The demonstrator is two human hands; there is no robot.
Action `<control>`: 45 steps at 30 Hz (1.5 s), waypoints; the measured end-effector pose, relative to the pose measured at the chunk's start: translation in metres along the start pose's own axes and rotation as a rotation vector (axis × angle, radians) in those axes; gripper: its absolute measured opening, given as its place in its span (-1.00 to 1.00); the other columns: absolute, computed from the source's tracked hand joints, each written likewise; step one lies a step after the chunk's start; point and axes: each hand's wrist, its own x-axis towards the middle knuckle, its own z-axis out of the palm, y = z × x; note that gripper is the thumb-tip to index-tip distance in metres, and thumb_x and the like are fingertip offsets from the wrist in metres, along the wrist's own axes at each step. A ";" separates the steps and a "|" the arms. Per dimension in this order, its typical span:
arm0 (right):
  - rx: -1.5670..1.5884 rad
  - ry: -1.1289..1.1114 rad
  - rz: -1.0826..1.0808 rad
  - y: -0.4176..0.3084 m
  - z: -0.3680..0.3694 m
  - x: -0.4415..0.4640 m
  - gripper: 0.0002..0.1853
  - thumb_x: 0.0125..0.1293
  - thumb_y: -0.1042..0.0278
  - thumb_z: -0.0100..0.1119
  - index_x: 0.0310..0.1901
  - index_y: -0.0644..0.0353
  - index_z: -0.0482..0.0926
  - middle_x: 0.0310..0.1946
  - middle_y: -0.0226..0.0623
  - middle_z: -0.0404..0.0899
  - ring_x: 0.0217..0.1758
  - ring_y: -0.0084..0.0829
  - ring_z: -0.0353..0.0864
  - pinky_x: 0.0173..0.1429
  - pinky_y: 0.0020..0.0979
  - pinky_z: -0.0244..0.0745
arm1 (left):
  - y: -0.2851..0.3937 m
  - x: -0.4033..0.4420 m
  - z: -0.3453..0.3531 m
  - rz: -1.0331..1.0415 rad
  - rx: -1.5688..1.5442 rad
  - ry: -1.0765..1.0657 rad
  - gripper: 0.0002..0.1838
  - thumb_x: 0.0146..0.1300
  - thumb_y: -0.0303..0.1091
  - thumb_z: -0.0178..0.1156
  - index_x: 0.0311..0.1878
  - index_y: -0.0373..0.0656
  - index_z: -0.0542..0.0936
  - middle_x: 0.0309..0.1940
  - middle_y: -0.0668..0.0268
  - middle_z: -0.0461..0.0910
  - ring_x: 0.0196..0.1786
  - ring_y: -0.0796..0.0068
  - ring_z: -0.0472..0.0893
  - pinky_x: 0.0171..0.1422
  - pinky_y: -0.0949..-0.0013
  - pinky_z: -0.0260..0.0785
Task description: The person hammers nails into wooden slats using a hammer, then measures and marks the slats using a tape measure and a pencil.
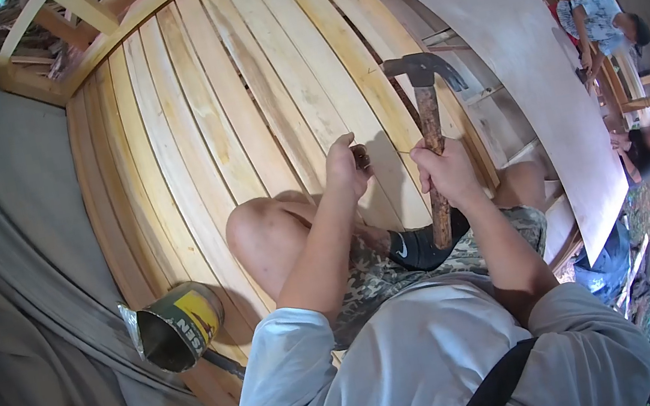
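Note:
My right hand [448,172] is wrapped round the wooden handle of a claw hammer [427,102], held upright with its dark metal head at the top. My left hand [347,169] is closed, thumb up, around a small dark brown bundle [362,159] that sticks out from the fingers; what it is made of is too small to tell. Both hands are above a platform of pale wooden slats [259,75], on which I sit with legs folded. Narrow gaps run between some slats.
To the left, an open-topped, cut metal can [177,325] lies tilted near grey draped cloth [21,256]. A wooden frame [80,46] rises at the far left. Along the right runs a large pale sheet [529,80]. Two people [598,24] are beyond it.

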 end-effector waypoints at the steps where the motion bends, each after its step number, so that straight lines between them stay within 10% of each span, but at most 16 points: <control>1: 0.031 0.020 -0.006 0.007 -0.005 0.001 -0.80 0.36 0.32 0.19 -0.32 0.30 0.59 -0.69 -0.41 0.47 -0.72 -0.55 0.48 -0.59 -0.43 0.37 | 0.001 0.000 0.001 -0.004 0.010 -0.003 -0.71 0.46 -0.11 0.02 -0.35 -0.05 0.45 -0.56 0.36 0.43 -0.48 0.40 0.39 -0.39 0.31 0.24; 14: 0.225 -0.004 0.100 0.075 -0.058 -0.013 -0.86 0.35 0.37 0.22 -0.30 0.24 0.53 -0.65 -0.38 0.45 -0.73 -0.47 0.45 -0.63 -0.40 0.41 | 0.006 -0.003 -0.016 0.215 0.112 -0.234 -0.85 0.41 -0.41 0.00 -0.20 -0.28 0.50 -0.30 0.16 0.60 -0.20 0.28 0.59 -0.02 0.18 0.53; 20: 0.232 -0.008 0.194 0.096 -0.060 -0.018 -0.83 0.35 0.35 0.21 -0.37 0.23 0.53 -0.65 -0.38 0.46 -0.74 -0.46 0.47 -0.65 -0.39 0.40 | 0.001 -0.021 -0.007 0.278 0.329 -0.197 -0.95 0.29 -0.56 0.04 -0.25 -0.27 0.50 -0.33 0.19 0.59 -0.30 0.37 0.55 -0.12 0.22 0.49; 27: 0.313 -0.092 0.314 0.114 -0.054 -0.002 -0.76 0.35 0.31 0.24 -0.45 0.17 0.48 -0.63 -0.39 0.48 -0.71 -0.44 0.51 -0.63 -0.35 0.43 | -0.015 -0.009 -0.002 0.380 1.049 -0.049 -0.75 0.40 -0.22 0.14 -0.34 -0.18 0.47 -0.58 0.41 0.41 -0.67 0.61 0.24 -0.60 0.47 0.09; 38: 0.371 -0.228 0.377 0.131 -0.051 0.014 -0.76 0.25 0.38 0.23 -0.56 0.24 0.53 -0.68 -0.30 0.49 -0.71 -0.41 0.53 -0.59 -0.27 0.53 | -0.039 -0.005 0.005 0.164 0.504 -0.103 -0.74 0.44 -0.33 0.05 -0.42 -0.11 0.33 -0.63 0.38 0.33 -0.66 0.60 0.21 -0.62 0.45 0.01; 42: 0.361 -0.225 0.405 0.126 -0.052 0.013 -0.73 0.26 0.38 0.25 -0.58 0.22 0.51 -0.68 -0.30 0.49 -0.71 -0.40 0.54 -0.60 -0.26 0.55 | -0.041 0.006 -0.004 0.098 0.789 -0.190 -0.62 0.41 -0.20 0.20 -0.50 -0.19 0.43 -0.67 0.37 0.37 -0.66 0.52 0.31 -0.60 0.29 0.18; 45: 0.363 -0.236 0.427 0.127 -0.054 0.015 -0.74 0.27 0.37 0.26 -0.55 0.22 0.51 -0.67 -0.31 0.49 -0.71 -0.40 0.54 -0.61 -0.26 0.54 | -0.049 -0.015 0.007 0.604 1.565 -0.226 -0.57 0.20 -0.08 0.37 -0.33 -0.38 0.68 -0.55 -0.05 0.61 -0.47 0.09 0.67 -0.32 0.10 0.51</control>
